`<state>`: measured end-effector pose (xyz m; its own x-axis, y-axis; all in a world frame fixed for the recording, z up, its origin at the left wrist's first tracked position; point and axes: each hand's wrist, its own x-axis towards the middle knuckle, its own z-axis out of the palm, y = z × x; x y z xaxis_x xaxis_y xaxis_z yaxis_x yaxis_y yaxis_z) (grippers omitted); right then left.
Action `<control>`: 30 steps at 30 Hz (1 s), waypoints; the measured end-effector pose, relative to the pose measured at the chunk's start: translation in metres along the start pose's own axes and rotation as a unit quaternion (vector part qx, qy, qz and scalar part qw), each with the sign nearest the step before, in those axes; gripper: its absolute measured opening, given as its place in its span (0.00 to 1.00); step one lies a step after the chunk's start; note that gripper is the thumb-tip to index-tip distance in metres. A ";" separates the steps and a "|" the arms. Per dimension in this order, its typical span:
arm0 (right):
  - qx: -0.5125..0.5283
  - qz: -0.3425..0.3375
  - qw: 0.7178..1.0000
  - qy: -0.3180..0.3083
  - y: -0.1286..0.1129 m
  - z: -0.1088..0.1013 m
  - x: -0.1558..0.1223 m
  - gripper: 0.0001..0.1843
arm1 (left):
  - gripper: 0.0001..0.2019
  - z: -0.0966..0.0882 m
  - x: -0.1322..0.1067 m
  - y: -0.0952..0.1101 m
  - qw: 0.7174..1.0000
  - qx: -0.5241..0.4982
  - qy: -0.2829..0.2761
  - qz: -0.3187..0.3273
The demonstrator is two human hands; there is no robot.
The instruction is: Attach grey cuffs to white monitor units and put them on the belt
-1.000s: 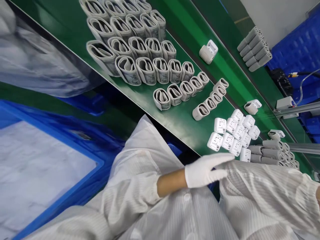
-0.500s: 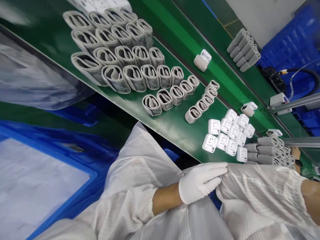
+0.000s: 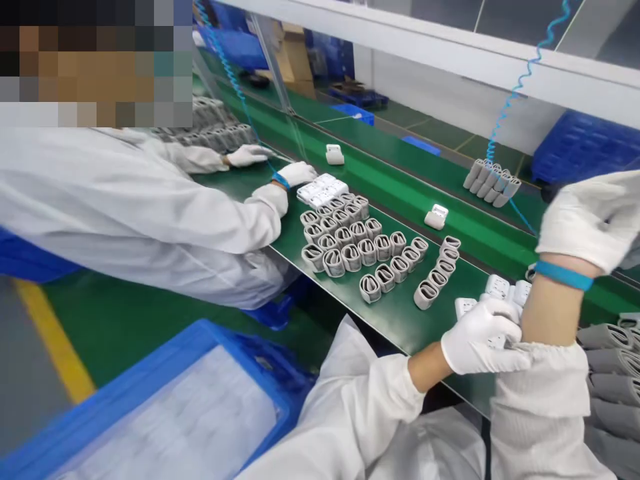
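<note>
My left hand [image 3: 483,337], in a white glove, is closed at the cuff of my right sleeve [image 3: 540,373], thumb and fingers pinching the cloth. Raised at the right edge is my right hand [image 3: 593,223], also gloved. Its fingers bend and run partly out of view, so any hold is hidden. A blue wristband [image 3: 565,275] circles that wrist. Behind my left hand, several white plastic monitor units [image 3: 499,287] lie on the green bench, partly covered. Left of them stand rows of rolled grey cuffs [image 3: 367,252].
A co-worker's gloved hand [image 3: 297,173] rests by stacked white units [image 3: 323,190] at the left. Cuffed units [image 3: 437,217] sit on the green conveyor [image 3: 385,190]. More rolled cuffs [image 3: 613,380] are piled at right. A blue crate [image 3: 200,340] stands lower left.
The view has swung up and left, bringing the co-worker into sight. My right hand has come into view, raised. My left hand has shifted from lying on the right sleeve to its cuff.
</note>
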<state>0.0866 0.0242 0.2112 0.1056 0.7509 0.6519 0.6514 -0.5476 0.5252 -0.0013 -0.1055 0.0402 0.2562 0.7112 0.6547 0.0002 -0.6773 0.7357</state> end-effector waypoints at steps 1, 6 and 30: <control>-0.139 -0.057 0.988 0.042 -0.004 -0.005 0.005 0.30 | 0.28 0.000 -0.001 -0.001 1.000 -0.001 0.014 -0.005; -0.722 -0.260 0.626 0.140 -0.037 0.001 0.032 0.15 | 0.33 0.013 -0.015 0.006 0.978 -0.175 0.095 -0.069; -0.816 -0.090 -0.486 0.299 -0.153 0.100 -0.047 0.18 | 0.37 0.049 -0.065 0.017 0.918 -0.239 0.100 -0.301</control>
<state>0.0577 0.1093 0.0454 0.1531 0.9853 0.0751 0.2671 0.0319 -0.9631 0.0297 -0.1725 0.0019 0.1657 0.9823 0.0875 -0.3538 -0.0236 0.9350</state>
